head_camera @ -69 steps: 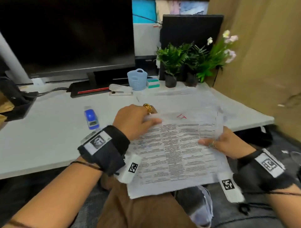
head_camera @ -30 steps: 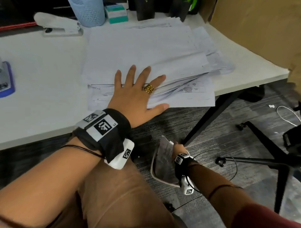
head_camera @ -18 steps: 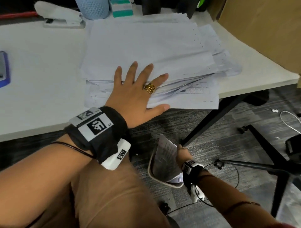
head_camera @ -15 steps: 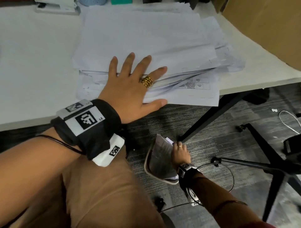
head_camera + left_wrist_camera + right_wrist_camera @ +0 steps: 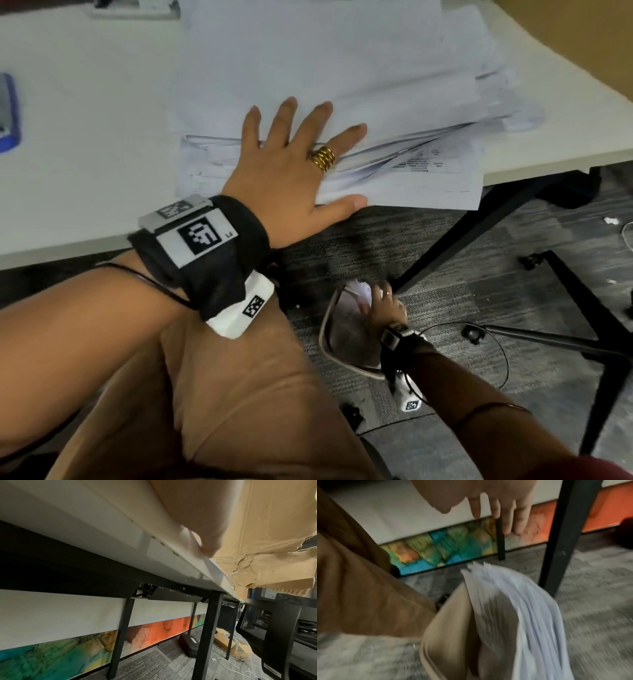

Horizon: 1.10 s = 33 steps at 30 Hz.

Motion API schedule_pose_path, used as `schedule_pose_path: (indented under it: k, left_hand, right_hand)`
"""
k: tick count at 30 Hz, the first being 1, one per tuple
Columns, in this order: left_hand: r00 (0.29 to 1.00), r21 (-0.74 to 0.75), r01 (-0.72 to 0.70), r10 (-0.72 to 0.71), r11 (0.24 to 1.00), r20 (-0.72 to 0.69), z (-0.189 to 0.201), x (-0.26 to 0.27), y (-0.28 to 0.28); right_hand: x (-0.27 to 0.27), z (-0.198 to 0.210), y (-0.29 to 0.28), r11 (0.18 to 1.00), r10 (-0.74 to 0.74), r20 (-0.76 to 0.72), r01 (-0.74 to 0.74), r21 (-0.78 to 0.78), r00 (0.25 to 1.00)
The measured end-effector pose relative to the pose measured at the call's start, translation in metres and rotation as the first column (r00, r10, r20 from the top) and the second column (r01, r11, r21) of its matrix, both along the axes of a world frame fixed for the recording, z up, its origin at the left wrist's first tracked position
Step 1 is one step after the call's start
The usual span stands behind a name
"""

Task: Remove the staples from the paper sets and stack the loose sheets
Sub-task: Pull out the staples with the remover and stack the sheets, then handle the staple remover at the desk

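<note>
Far left on the desk (image 5: 85,102): a blue tool (image 5: 7,113), cut off by the frame and probably the staple remover, lying apart from both hands and within easy reach for later

Next along: the left hand (image 5: 291,171), flat and wide open, fingers (image 5: 284,113) spread on the near edge of the stack of loose sheets (image 5: 342,61), thumb at the desk's front lip, gripping nothing. Press with the whole palm rather than the fingertips, since the lower sheets fan out to the right and overhang the edge, and would likely slide off under a lopsided push

Further right and down on the floor: a beige bin (image 5: 327,346) with the paper sets (image 5: 358,294) standing upright inside, their top edges splayed. Just above them: the right hand (image 5: 387,306), shown by the wrist view with fingers (image 5: 506,520) straight and parted, open and holding nothing so far as the blur allows

Judged from this, a fetch of the next stapled set. Pinch one set only, near a top corner, thumb on one face and fingers on the other. Lift straight up to clear the rim without dragging neighbours out. Avoid the black desk leg (image 5: 565,534) just beside the bin on the way up. Bring the set to the lap or the bare desk, not onto the loose stack, and reach for the blue tool only after that
</note>
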State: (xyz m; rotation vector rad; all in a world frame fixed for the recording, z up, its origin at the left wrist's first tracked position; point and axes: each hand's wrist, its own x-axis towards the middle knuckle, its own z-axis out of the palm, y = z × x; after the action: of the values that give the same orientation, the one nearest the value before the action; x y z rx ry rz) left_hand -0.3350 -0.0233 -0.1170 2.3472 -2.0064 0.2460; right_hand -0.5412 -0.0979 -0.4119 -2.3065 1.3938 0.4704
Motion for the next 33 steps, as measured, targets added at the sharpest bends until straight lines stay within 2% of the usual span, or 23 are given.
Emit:
schedule_pose_path:
  k: [5, 8, 10, 12, 14, 15, 17, 19, 21, 23, 26, 30, 33]
  left_hand:
    - [1.000, 0.046, -0.020, 0.020, 0.999, -0.002, 0.001, -0.001, -0.001]
    - [0.999, 0.062, -0.026, 0.028, 0.998, -0.039, 0.003, -0.003, 0.001]
    - [0.994, 0.018, -0.021, 0.023, 1.000, -0.106, 0.005, -0.004, 0.005]
    - [0.969, -0.118, -0.018, -0.012, 0.993, -0.247, 0.010, -0.005, 0.011]
    - [0.922, -0.269, -0.052, -0.057, 0.962, -0.383, 0.019, -0.001, 0.017]
    - [0.918, -0.312, -0.074, -0.057, 0.947, -0.392, 0.025, 0.003, 0.021]
    - [0.940, -0.339, -0.103, -0.020, 0.935, -0.341, 0.040, 0.016, 0.029]
    - [0.952, -0.333, -0.133, 0.027, 0.934, -0.304, 0.057, 0.033, 0.032]
    - [0.957, -0.331, -0.188, 0.097, 0.925, -0.273, 0.079, 0.057, 0.035]
    - [0.950, -0.314, -0.251, 0.171, 0.915, -0.262, 0.100, 0.084, 0.032]
    - [0.925, -0.206, -0.321, 0.259, 0.924, -0.278, 0.115, 0.117, 0.021]
    - [0.900, -0.088, -0.382, 0.349, 0.920, -0.260, 0.114, 0.161, -0.003]
    - [0.876, 0.012, -0.445, 0.438, 0.896, -0.201, 0.100, 0.204, -0.024]
  right_hand:
    - [0.022, 0.103, -0.009, 0.954, 0.126, 0.213, -0.060, -0.292, 0.969]
    - [0.025, 0.168, -0.003, 0.922, 0.164, 0.323, -0.028, -0.386, 0.932]
    - [0.026, 0.212, 0.007, 0.890, 0.161, 0.351, 0.018, -0.456, 0.923]
    - [0.029, 0.254, 0.019, 0.851, 0.186, 0.408, 0.061, -0.522, 0.894]
    - [0.038, 0.290, 0.031, 0.821, 0.225, 0.520, 0.127, -0.557, 0.824]
    - [0.045, 0.306, 0.034, 0.802, 0.257, 0.583, 0.166, -0.573, 0.771]
    - [0.063, 0.332, 0.036, 0.759, 0.328, 0.660, 0.228, -0.610, 0.676]
    - [0.086, 0.355, 0.029, 0.753, 0.361, 0.671, 0.222, -0.619, 0.648]
    - [0.117, 0.379, 0.018, 0.800, 0.346, 0.658, 0.156, -0.580, 0.669]
    - [0.151, 0.393, -0.001, 0.843, 0.315, 0.614, 0.084, -0.532, 0.724]
    - [0.197, 0.405, -0.026, 0.886, 0.297, 0.513, -0.032, -0.463, 0.805]
    - [0.250, 0.408, -0.052, 0.907, 0.296, 0.412, -0.118, -0.403, 0.862]
    - [0.297, 0.402, -0.065, 0.911, 0.329, 0.379, -0.185, -0.367, 0.865]
